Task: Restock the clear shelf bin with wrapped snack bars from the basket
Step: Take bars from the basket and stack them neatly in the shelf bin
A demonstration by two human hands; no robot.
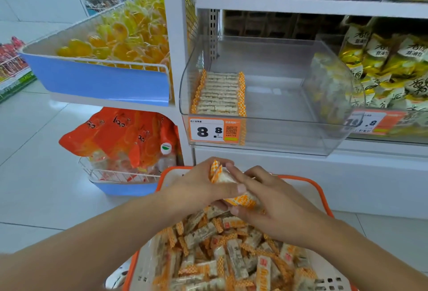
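An orange-rimmed basket (320, 194) low in the head view holds several wrapped snack bars (234, 258) with orange-checked ends. Above the pile, my left hand (196, 186) and my right hand (273, 207) together grip a small bunch of bars (240, 194), fingers curled round it from both sides. The clear shelf bin (266, 128) sits higher, on the shelf. A neat row of bars (218, 92) stands along its left wall; the bin's middle and right show bare floor.
An orange price tag reading 8.8 (214, 130) hangs on the bin's front. Yellow packets (389, 68) fill the bin to the right. A blue-fronted rack of yellow jelly cups (120, 38) and orange bags (122, 137) stands at left. White floor tiles (41, 175) spread left.
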